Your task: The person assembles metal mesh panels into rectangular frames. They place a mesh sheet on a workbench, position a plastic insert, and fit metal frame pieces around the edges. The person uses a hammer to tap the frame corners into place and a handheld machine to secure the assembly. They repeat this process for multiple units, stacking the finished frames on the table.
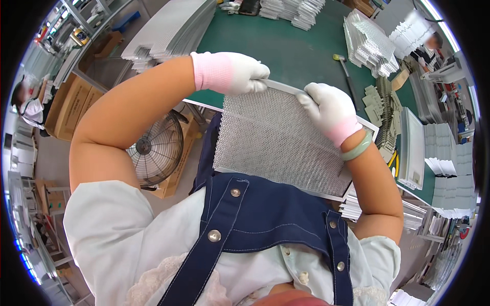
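Mesh filter panel (278,140), a flat rectangle of crinkled silvery metal mesh in a thin pale frame, is held in the air above the near edge of the green counter (296,51), just in front of the person's dark blue apron bib. Its long axis runs from the upper left down to the lower right, and its face tilts up toward the camera, with the far edge raised and the near edge resting close against the apron. Left of the panel, a round wire-guard fan (155,148) stands on the floor beside brown cardboard boxes. The left hand (237,72), in a white knit glove with a pink cuff, comes in with the elbow bent sharply and the forearm running toward the panel's far left corner; its fingers are curled shut over the frame edge there. The right hand (329,109), gloved the same way and wearing a pale green bangle (357,148) at the wrist, grips the far right part of the frame, fingers folded over the rim and clamped on it, with the forearm rising steeply from the lower right. Beyond the panel on the counter lie a small mallet (344,66) and, further right, stacks of pleated white mesh sheets (370,43).
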A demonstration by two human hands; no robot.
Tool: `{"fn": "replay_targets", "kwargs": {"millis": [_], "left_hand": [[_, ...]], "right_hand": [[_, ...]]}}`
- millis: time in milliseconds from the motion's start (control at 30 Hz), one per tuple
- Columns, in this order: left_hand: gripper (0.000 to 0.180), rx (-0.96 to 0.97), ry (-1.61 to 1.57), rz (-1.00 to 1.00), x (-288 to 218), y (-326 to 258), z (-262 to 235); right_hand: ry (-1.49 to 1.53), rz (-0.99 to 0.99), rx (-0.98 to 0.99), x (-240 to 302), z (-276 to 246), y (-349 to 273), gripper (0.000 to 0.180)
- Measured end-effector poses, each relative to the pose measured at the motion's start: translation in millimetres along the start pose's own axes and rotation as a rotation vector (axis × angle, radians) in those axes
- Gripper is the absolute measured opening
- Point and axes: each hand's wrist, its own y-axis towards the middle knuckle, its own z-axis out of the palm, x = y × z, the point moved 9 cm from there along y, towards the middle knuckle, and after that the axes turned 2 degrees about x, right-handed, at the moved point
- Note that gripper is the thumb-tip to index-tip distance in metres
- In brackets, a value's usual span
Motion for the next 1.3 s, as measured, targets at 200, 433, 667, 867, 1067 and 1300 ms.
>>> {"fn": "replay_targets", "kwargs": {"millis": [200,433,667,867,1067,1300], "left_hand": [[0.041,0.090,-0.101,-0.073,4,-3,5],[0.053,0.193,-0.169,-0.127,11,-6,25],[0.059,0.229,-0.293,-0.107,31,8,42],[0.064,0.292,-0.390,-0.118,41,8,34],[0.058,-0.006,-0.261,-0.191,54,8,12],[0.065,-0.581,-0.111,-0.318,19,-82,-1]], "right_hand": [[0.142,0.119,0.256,6,23,24,0.037],[0.024,0.075,0.213,14,43,17,0.038],[0.233,0.164,0.323,1,57,18,0.037],[0.428,0.284,0.374,-11,61,20,0.037],[0.215,0.309,0.291,-22,58,13,0.039],[0.409,0.410,0.191,-59,63,0,0.041]]}}
